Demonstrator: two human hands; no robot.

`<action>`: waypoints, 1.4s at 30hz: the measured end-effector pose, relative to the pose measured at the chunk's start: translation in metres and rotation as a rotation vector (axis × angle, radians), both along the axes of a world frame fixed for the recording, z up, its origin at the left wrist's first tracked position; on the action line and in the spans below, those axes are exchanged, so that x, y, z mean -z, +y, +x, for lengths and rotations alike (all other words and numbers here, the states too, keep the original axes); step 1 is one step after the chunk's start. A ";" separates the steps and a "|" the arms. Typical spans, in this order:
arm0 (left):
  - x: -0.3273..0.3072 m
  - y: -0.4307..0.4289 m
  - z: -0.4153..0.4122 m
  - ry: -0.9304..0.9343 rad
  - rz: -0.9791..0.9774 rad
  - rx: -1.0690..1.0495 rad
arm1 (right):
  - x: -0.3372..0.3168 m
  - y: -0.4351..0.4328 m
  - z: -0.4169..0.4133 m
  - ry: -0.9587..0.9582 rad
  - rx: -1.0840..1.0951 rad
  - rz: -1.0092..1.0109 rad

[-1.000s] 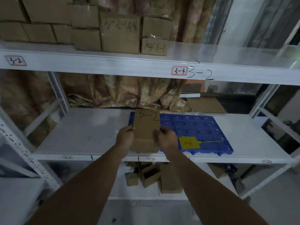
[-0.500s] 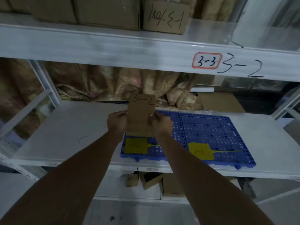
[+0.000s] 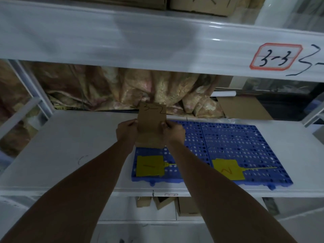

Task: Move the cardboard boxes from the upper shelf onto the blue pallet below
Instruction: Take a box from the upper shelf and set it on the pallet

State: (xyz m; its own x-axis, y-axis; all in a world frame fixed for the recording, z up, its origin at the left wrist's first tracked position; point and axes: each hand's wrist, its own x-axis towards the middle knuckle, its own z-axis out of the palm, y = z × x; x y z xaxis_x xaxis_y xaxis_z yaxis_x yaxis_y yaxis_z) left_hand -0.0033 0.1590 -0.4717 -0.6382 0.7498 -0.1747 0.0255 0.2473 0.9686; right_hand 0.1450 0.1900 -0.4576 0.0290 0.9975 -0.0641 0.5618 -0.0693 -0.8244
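Note:
A brown cardboard box (image 3: 151, 123) marked "3-2" sits at the back left corner of the blue pallet (image 3: 231, 146) on the lower shelf. My left hand (image 3: 126, 133) grips its left side and my right hand (image 3: 173, 133) grips its right side. Two yellow tags, "1" (image 3: 149, 165) and "2" (image 3: 228, 170), lie on the pallet's front. Only the bottom edges of more cardboard boxes (image 3: 198, 6) show on the upper shelf.
The upper shelf's white beam (image 3: 140, 41) hangs low overhead, labelled "3-3". Patterned cloth (image 3: 140, 88) fills the back of the lower shelf, with flat cardboard (image 3: 243, 109) at the back right. Small boxes (image 3: 185, 206) stand on the shelf below.
Both hands carried the box forward and down onto the back left of the pallet. The view moved closer and lower, uncovering the yellow "1" tag.

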 end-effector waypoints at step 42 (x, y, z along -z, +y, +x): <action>-0.208 -0.230 -0.037 1.075 -0.338 0.551 | -0.192 -0.205 -0.014 -0.786 -0.503 0.229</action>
State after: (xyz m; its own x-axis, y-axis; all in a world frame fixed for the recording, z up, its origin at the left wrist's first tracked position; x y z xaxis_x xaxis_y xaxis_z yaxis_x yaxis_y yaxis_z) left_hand -0.0400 -0.0707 -0.2636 -0.1932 0.9811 0.0031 0.9409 0.1844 0.2840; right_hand 0.1310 -0.0152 -0.2658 -0.4543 0.8908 -0.0112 0.8797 0.4466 -0.1633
